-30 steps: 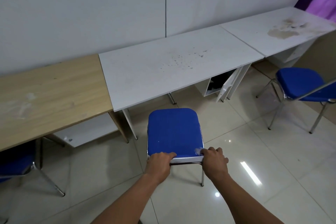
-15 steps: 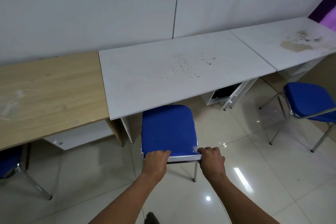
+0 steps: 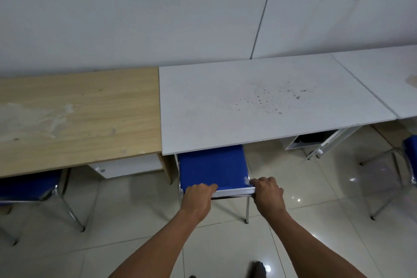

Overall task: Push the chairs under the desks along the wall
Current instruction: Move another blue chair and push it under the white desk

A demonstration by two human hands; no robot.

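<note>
I have both hands on the near edge of the blue chair (image 3: 212,168), low in the centre of the frame. My left hand (image 3: 198,196) curls over the near left corner of the seat, fingers (image 3: 211,187) wrapped onto the cushion, and my right hand (image 3: 268,192) is closed round the near right corner where the blue covering is scuffed pale. Neither hand is spread; both are clenched on the seat's rim.

The far part of the seat is already hidden beneath the front edge of the white desk (image 3: 259,101), close by that desk's left leg, while the near part and one chrome leg (image 3: 247,210) stand out over the tiled floor (image 3: 316,221).

I judge the chair light: thin tube frame, a padded seat, nothing on it. The frame should be stiff enough to take a push from the rim, and the cushion soft on top, so the hard edge under it is the better place to press. On glossy tile the feet will likely slide easily, perhaps skidding or turning if I push unevenly, so equal pressure at both corners seems wise.

Another blue chair (image 3: 27,185) sits at the lower left under the wooden desk (image 3: 79,115), and a third (image 3: 409,160) shows at the right edge, clear of its desk.
</note>
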